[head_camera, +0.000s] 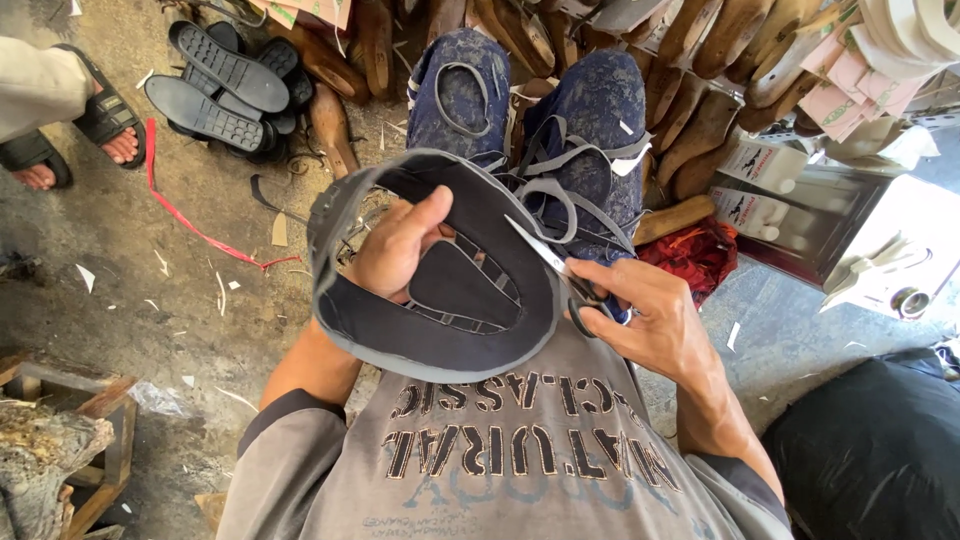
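**Dark shoe upper trimmed over the lap**

Dark grey fabric shoe upper sits over the lap, left hand clutching its rim, right hand closed on steel scissors (blades parted). Gritty concrete floor lies left; black rubber soles and wooden lasts crowd ahead.

dark shoe upper, held, scissors cutting rim

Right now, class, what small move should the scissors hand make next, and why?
Probably close the scissors and snip on along the edge. The right hand holds them with the blades open at the rim of the dark piece, which the left hand grips, and cut strips already lie on the lap.
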